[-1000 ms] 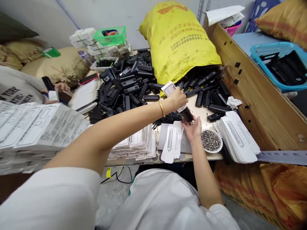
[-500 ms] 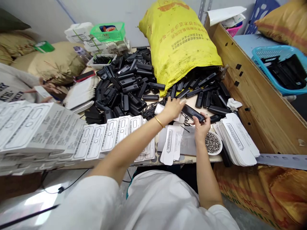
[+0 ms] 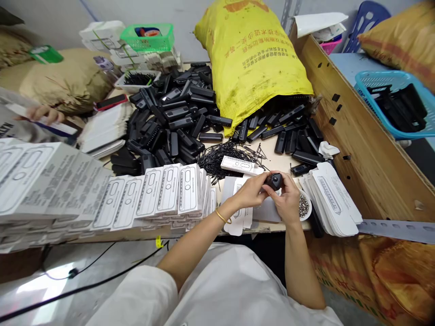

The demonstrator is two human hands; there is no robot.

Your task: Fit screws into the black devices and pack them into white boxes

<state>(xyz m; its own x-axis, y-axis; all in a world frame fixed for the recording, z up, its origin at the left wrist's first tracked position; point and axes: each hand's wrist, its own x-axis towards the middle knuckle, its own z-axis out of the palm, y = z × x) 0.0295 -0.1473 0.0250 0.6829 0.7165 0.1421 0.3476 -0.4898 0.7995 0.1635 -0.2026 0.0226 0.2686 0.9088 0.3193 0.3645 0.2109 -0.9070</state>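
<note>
1. The yellow sack (image 3: 251, 50) is gaping toward the person.
2. Before the sack, the left hand (image 3: 253, 191) and right hand (image 3: 288, 200) are holding one black case (image 3: 275, 181), both grips closed.
3. A white box (image 3: 238, 164) is lying nearer the sack.
4. The case is apparently being positioned, end showing — next calling for a steady hold.
</note>
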